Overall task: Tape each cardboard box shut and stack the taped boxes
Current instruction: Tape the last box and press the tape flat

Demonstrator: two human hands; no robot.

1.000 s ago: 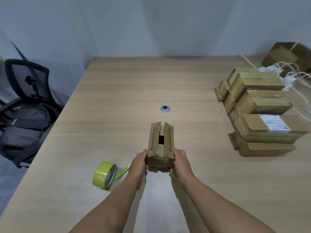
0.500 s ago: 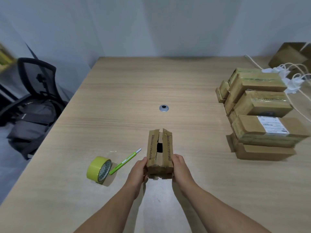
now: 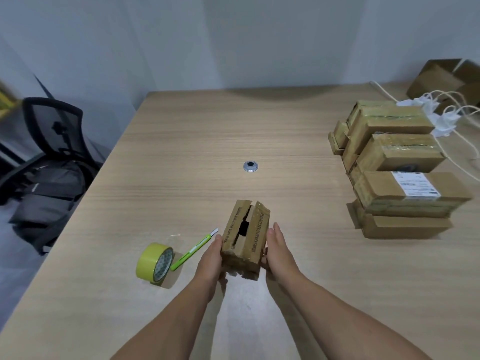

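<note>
The box [image 3: 245, 233] sits at the near middle of the table [image 3: 181, 152], its top flaps parted over a dark gap. It is pressed between both hands, with the left hand [image 3: 211, 258] flat on its left side and the right hand [image 3: 279, 249] flat on its right, fingers straight. A cutter [image 3: 194, 249] and a tape roll [image 3: 155, 263] lie just left of the left hand. The stack [image 3: 397, 178] stands well apart to the right.
</note>
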